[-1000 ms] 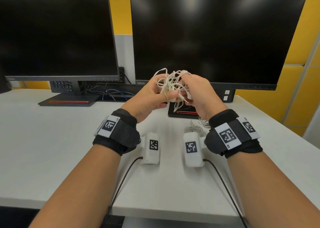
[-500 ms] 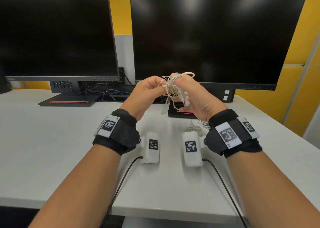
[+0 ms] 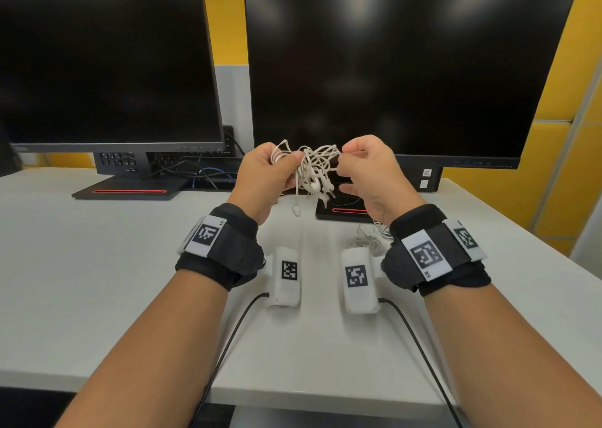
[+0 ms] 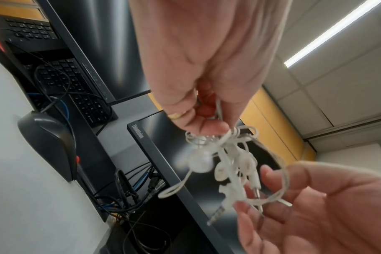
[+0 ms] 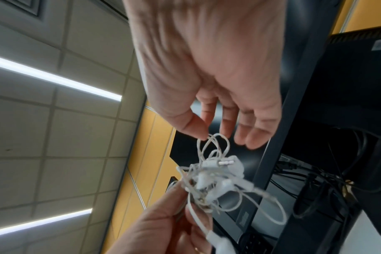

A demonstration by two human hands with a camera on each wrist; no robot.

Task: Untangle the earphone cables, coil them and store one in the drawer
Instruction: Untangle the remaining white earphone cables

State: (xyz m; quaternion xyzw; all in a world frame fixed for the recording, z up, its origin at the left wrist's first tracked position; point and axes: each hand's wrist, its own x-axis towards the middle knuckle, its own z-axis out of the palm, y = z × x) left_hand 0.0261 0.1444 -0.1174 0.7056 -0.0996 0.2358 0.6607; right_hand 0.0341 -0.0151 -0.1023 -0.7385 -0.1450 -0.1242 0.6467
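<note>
Count on inspection: two monitors (image 3: 107,69) (image 3: 407,62) beyond the hands. One tangle of white earphone cables (image 3: 309,167) between the left hand (image 3: 265,175) and right hand (image 3: 368,173). One further white cable bundle (image 3: 366,242) below the right hand. Two wristbands (image 3: 221,248) (image 3: 433,251). Two white tagged camera units (image 3: 286,277) (image 3: 358,281). Earbud count within the tangle indeterminate.

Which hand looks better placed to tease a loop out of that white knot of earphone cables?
The right hand, probably. Its thumb and forefinger pinch only one thin loop at the edge of the tangle, its other fingers loose. The left hand grips the bundle's bulk, so it suits anchoring.
</note>
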